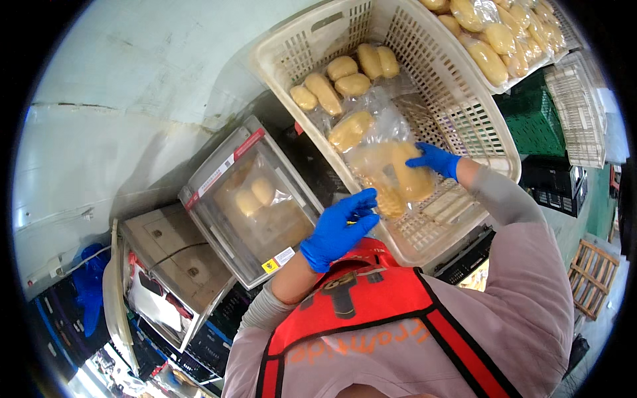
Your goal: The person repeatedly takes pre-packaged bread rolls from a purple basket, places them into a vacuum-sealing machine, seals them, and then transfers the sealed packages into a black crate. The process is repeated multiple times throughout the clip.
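Note:
My right hand (435,159), in a blue glove, grips the right side of a clear plastic bag of peeled potatoes (410,174) over the near part of a white slatted plastic crate (448,89). Beside the crate's left rim is my left hand (343,226), also gloved in blue, its thumb and fingers apart with nothing between them. Several more clear bags of peeled potatoes (353,132) lie along the crate's left side and far end. To the left stands a chamber vacuum sealer (224,174), its clear lid down; bagged potatoes (255,196) show through it.
Another crate piled with bagged potatoes (492,40) stands at the upper right. Beyond are a green crate (535,119), black crates (557,184) and a wooden pallet (592,276). A metal-topped machine (174,239) is at left, by a pale wall (124,74).

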Tool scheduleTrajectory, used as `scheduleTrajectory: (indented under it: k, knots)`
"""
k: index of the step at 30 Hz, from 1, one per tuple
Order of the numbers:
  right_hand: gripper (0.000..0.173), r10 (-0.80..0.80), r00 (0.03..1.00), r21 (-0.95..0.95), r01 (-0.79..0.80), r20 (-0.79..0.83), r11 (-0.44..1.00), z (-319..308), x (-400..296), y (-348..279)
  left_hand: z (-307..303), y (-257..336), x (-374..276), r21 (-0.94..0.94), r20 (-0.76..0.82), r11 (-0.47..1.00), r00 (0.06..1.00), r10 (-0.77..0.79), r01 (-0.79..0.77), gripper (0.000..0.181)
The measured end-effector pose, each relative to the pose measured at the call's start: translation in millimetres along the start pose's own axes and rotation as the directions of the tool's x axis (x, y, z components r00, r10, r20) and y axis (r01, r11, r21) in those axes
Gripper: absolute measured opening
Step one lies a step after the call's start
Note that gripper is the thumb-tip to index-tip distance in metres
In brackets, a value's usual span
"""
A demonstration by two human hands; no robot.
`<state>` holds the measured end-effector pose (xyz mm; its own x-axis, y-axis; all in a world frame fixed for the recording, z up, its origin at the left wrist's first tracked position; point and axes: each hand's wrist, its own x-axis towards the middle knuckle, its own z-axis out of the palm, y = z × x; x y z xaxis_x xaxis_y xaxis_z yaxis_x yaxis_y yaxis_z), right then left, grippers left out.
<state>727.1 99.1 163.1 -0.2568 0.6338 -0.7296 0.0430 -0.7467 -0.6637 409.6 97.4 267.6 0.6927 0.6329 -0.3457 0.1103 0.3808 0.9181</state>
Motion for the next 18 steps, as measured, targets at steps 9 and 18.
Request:
scheduleTrajectory:
  k: [9,18]
  knots:
    - [0.072,0.093,0.994,-0.263,-0.076,0.051,0.962,-42,66,111,-42,-48,-53,-0.167,-0.216,0.977,0.962,-0.166,0.131,0.036]
    - [0.043,-0.432,0.898,-0.962,0.189,0.088,0.196,30,84,35,-54,-99,-90,-0.148,-0.327,0.979,0.927,-0.184,0.142,0.034]
